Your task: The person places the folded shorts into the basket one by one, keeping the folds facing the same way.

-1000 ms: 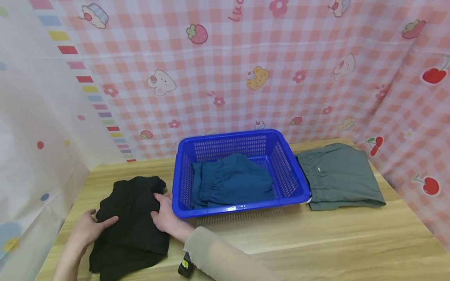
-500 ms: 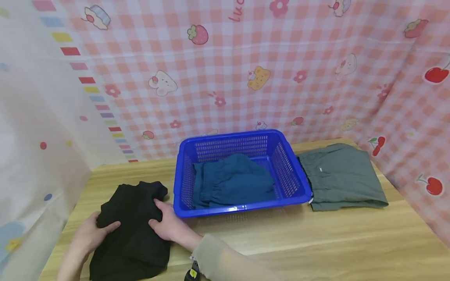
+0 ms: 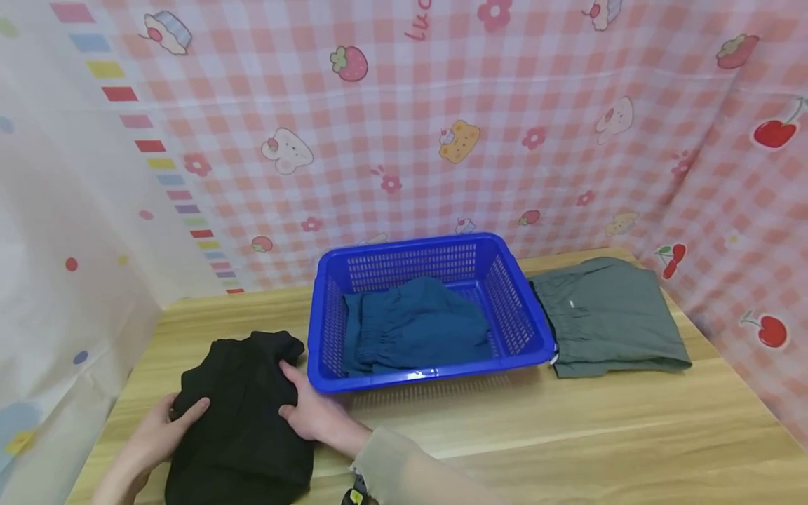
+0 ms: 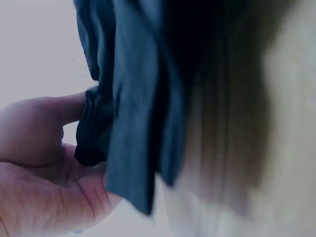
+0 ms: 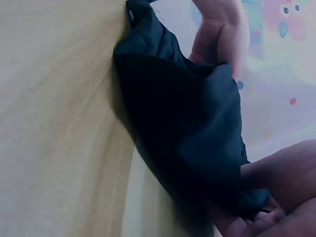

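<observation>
A folded black garment [image 3: 243, 421], its exact kind unclear, is at the left of the table in the head view. My left hand [image 3: 154, 435] grips its left edge, thumb on top and fingers beneath. On the opposite edge my right hand [image 3: 318, 414] holds it the same way, close to the basket's corner. Layers of the dark cloth [image 4: 133, 103] hang past the left palm in the left wrist view. From the right wrist, the cloth [image 5: 182, 118] looks raised at an angle to the wood, with both hands on it. The fingertips underneath are hidden.
A blue plastic basket [image 3: 435, 372] holds folded teal elastic-waist clothing [image 3: 419, 326]. Right of it, a folded grey-green garment [image 3: 615, 319] with a gathered waistband lies on the wooden table [image 3: 568, 435]. A patterned curtain [image 3: 404, 140] stands behind and along the sides.
Both hands have brought the black garment slightly toward me and to the right. Its loose lower corner, spread on the table earlier, now looks rounded and gathered in. Basket and other clothes stay put.
</observation>
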A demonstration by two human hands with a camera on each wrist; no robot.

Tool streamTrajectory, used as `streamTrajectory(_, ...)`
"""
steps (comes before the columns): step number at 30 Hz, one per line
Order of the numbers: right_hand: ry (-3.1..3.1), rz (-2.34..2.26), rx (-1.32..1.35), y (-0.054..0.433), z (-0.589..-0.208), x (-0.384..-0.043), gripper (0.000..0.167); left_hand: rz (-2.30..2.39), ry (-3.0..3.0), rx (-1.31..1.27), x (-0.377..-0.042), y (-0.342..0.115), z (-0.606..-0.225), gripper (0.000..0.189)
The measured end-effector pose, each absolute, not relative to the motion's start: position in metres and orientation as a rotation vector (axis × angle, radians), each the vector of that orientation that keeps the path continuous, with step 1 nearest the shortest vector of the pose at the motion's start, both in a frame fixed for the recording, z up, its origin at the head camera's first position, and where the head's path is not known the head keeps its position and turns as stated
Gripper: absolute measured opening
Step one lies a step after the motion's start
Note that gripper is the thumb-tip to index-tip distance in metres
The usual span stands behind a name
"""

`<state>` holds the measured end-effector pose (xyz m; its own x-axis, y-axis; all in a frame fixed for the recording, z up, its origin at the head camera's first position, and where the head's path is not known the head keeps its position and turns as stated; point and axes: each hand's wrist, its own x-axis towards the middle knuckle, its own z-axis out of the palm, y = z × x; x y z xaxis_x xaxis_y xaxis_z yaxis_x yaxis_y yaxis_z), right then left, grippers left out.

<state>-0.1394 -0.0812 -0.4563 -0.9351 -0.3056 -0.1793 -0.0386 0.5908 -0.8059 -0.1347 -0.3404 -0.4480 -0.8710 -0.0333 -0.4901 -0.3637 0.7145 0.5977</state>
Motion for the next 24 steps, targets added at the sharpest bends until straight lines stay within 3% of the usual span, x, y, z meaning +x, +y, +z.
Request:
streamTrajectory(7, 2.524, -1.221, -0.367, -0.075, -0.455, -0.132, 0.071, 1.096, 2.438, -0.342, -0.126, -0.339, -0.449, 0.067)
streamTrajectory(24, 2.726, -1.195, -0.716, -0.058, -0.443, -0.105, 0.071, 1.128, 2.446, -0.251, -0.12, -0.327, -0.44, 0.064)
